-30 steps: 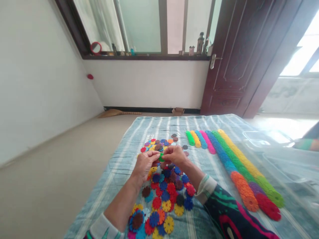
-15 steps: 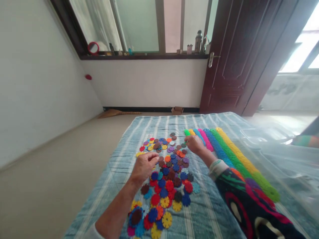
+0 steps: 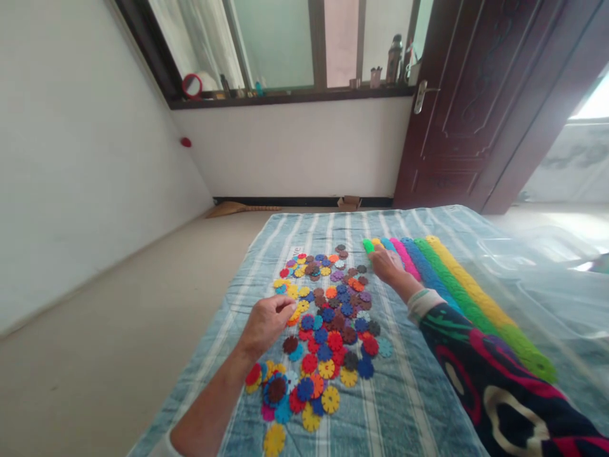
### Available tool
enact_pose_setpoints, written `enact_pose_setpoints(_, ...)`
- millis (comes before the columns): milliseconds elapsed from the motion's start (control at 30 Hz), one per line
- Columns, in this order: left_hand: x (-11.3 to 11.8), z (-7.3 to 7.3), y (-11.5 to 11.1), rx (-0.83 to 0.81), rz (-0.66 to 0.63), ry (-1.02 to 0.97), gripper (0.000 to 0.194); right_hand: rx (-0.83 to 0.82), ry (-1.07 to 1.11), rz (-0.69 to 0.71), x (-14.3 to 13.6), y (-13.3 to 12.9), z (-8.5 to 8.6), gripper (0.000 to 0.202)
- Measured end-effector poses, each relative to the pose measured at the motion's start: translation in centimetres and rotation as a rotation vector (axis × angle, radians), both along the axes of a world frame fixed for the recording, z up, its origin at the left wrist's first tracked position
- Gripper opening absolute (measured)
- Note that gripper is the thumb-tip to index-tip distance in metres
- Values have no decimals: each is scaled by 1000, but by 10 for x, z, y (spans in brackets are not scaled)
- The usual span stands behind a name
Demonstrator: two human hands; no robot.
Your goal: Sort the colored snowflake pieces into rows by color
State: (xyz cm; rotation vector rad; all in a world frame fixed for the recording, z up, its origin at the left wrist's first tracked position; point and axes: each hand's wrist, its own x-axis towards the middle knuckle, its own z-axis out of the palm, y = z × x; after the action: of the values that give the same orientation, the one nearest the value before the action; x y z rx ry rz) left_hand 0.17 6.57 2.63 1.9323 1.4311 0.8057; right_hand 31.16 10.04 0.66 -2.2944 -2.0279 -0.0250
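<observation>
At the short green row (image 3: 368, 245), curled right hand (image 3: 387, 264); left of it, curled left hand (image 3: 267, 321), with gap and contents of both indiscernible; possible row disarray from careless nudging.

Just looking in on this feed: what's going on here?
A person's right hand is at the short green row of discs, partly hiding the rows beside it; whether it grips a disc can't be seen. The left hand is at the left edge of the loose, mixed-colour discs, thumb and fingers drawn together, no disc clearly visible in it. Longer rows, including a yellow and lime-green row, lie farther right on the striped cloth.
</observation>
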Motion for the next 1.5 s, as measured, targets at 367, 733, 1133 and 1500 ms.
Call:
enact_pose_setpoints(367,19,-9,24,172,-89,190,21,17,6,-63,7,-7,4,32)
enact_pose_setpoints(733,70,-22,92,399,-253,523,37,81,89,-84,12,1,-1,34)
enact_pose_setpoints(1133,61,-38,82,470,-300,563,27,94,96,-101,24,7,3,37)
enact_pose_setpoints(1500,50,-45,78,488,-312,497,25,31,50,-40,15,9,2,27)
